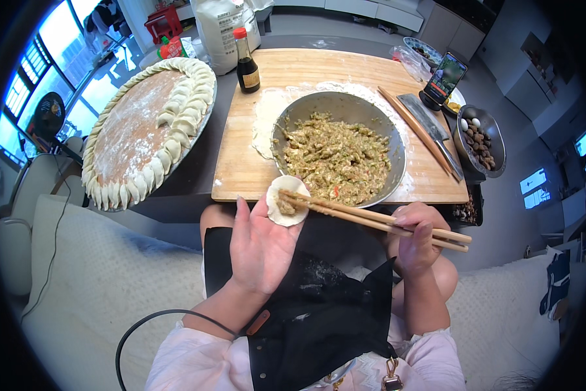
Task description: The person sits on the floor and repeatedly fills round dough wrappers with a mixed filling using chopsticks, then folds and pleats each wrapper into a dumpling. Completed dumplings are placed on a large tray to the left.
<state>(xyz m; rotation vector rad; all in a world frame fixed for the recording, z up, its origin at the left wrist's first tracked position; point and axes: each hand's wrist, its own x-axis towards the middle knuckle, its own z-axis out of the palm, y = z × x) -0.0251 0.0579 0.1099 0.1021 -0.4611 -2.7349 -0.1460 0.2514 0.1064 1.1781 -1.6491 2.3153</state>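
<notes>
On the fingers of my left hand (266, 239), palm up, lies a round dumpling wrapper (300, 215) with a small heap of filling (287, 207) on it. My right hand (420, 234) grips a pair of wooden chopsticks (361, 216), whose tips touch that filling. Just beyond both hands, a metal bowl (398, 141) of minced filling (337, 156) stands on a floured wooden board (293, 66). A flattened sheet of dough (266, 122) lies partly under the bowl's left side. Folded dumplings (175, 141) line the rim of a round floured tray (126, 127) at the left.
A rolling pin (415, 129) and a cleaver (422, 115) lie on the board's right side. A sauce bottle (247, 63) stands at its back left, near a large white bag (219, 34). Right of the board are a phone on a stand (444, 80) and a bowl of nuts and eggs (500, 146).
</notes>
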